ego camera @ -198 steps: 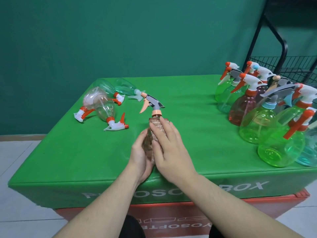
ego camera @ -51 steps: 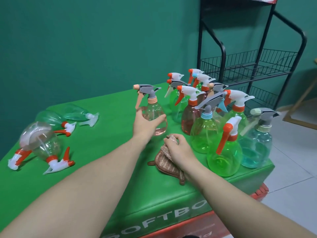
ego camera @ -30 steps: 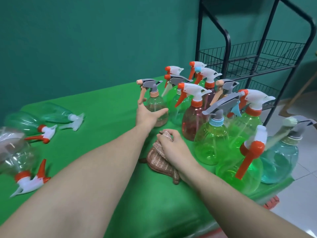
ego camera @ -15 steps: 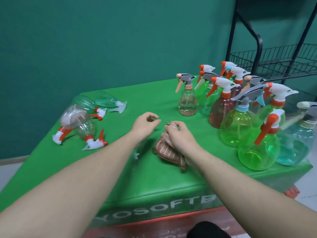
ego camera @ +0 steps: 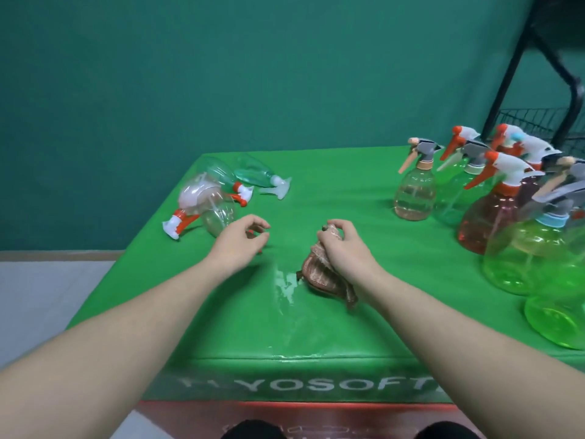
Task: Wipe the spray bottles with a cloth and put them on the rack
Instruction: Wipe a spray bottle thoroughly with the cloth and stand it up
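My right hand point(ego camera: 343, 250) grips a brown striped cloth point(ego camera: 319, 275) that rests on the green table point(ego camera: 316, 327). My left hand point(ego camera: 239, 242) hovers with curled fingers, holding nothing, just right of a clear bottle point(ego camera: 218, 210) lying on its side. Its sprayer end is hidden behind that hand. Three more bottles lie at the back left: a clear one with a white and orange sprayer point(ego camera: 193, 201) and two pale green ones point(ego camera: 256, 175). A pale pink bottle with a grey sprayer point(ego camera: 414, 194) stands upright at the right.
Several upright bottles, green and red point(ego camera: 493, 213), crowd the table's right side up to its edge. A black wire rack point(ego camera: 535, 122) stands behind them at the far right. A wet smear point(ego camera: 285, 288) lies just left of the cloth. Grey floor lies left of the table.
The view has swung left. My left hand has moved away from the pale pink bottle toward the lying bottles. My right hand stays on the cloth.
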`<state>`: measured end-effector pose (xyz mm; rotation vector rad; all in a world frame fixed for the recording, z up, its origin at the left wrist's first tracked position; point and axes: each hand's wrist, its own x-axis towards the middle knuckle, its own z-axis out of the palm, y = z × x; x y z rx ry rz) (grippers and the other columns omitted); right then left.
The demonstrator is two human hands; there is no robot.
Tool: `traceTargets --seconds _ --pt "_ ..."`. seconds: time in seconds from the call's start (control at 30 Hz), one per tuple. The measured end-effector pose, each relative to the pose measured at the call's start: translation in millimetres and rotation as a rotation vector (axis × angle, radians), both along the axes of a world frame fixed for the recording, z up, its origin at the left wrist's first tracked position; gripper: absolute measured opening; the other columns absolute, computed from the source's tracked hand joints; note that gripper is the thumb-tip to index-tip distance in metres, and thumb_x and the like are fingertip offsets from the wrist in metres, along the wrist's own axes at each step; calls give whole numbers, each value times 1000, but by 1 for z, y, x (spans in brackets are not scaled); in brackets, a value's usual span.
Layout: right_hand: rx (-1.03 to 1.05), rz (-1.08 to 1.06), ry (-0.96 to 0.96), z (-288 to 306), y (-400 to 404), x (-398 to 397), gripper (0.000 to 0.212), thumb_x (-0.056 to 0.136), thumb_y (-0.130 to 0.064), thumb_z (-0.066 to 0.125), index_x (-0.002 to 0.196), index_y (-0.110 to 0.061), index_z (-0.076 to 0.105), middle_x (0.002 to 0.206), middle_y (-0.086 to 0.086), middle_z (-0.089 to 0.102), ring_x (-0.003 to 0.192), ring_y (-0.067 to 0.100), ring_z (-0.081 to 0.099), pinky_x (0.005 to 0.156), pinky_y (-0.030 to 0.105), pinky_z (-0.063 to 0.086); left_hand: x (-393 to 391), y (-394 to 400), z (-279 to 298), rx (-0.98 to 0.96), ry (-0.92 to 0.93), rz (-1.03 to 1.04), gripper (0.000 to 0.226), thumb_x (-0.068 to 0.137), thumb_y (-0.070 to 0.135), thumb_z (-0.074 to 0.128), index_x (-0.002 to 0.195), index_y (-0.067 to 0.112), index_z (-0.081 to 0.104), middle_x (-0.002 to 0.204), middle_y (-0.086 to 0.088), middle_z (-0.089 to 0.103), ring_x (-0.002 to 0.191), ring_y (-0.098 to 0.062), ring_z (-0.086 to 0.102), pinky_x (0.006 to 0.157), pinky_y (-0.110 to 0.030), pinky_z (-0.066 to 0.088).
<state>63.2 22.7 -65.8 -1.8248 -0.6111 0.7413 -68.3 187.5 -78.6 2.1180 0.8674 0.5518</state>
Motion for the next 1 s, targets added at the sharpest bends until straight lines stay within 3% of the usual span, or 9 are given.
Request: traceTargets --seconds 0.07,0.1,0.17,0.27,0.33,0.43,0.63,0.87,1.0 --pt "-11 13 4 -2 13 2 38 101 -34 50 137 -32 40 97 8 70 95 31 73 88 53 59 -5 19 0 70 52 -25 23 99 12 63 118 25 63 128 2 63 117 -16 58 102 -33 50" --pt "-17 13 0 -4 19 4 38 101 -35 50 137 -33 40 98 8 71 96 31 73 88 53 59 -6 29 0 134 106 -28 29 98 9 62 122 26 63 135 3 59 128 -16 52 115 -42 41" --pt "-28 11 -6 -8 31 7 40 100 -35 51 138 -32 40 98 9 71 96 31 73 88 53 59 -11 45 1 253 232 -44 44 95 2 57 129 30 62 141 10 51 142 -17 37 125 -50 20" --pt "-31 20 -9 -14 49 11 41 100 -36 51 140 -30 40 98 7 71 91 27 74 89 52 59 -19 68 5 428 472 -173 67 89 -8 50 139 37 55 154 16 42 153 -10 16 127 -48 0" --pt "-31 26 -8 -16 58 12 38 101 -35 51 138 -29 41 96 5 70 86 23 73 87 46 60 -21 80 7 576 644 -278 72 89 -7 50 146 38 48 163 16 31 157 -10 5 126 -53 -6" --pt "-35 38 -12 -21 69 13 39 101 -36 50 138 -29 41 96 5 71 89 25 74 88 48 60 -21 95 5 756 795 -365 76 87 -7 48 146 41 46 169 13 17 159 -15 -7 125 -58 -10" --pt "-5 8 -30 -28 75 15 38 100 -38 52 136 -31 46 91 1 71 80 20 70 86 38 56 -18 106 -1 942 731 -393 37 104 30 54 138 45 56 154 15 43 156 -14 16 122 -58 4" --pt "55 -29 54 -27 50 18 34 100 -39 55 132 -30 48 97 4 72 80 20 72 81 35 58 -14 75 5 889 574 -403 41 100 50 56 141 46 53 137 19 54 140 -8 39 122 -66 7" --pt "93 -49 77 -24 24 19 29 101 -38 54 129 -31 48 97 5 72 82 22 73 84 38 59 -12 39 6 862 540 -441 47 100 58 51 145 46 49 137 17 55 135 -11 44 123 -57 19"
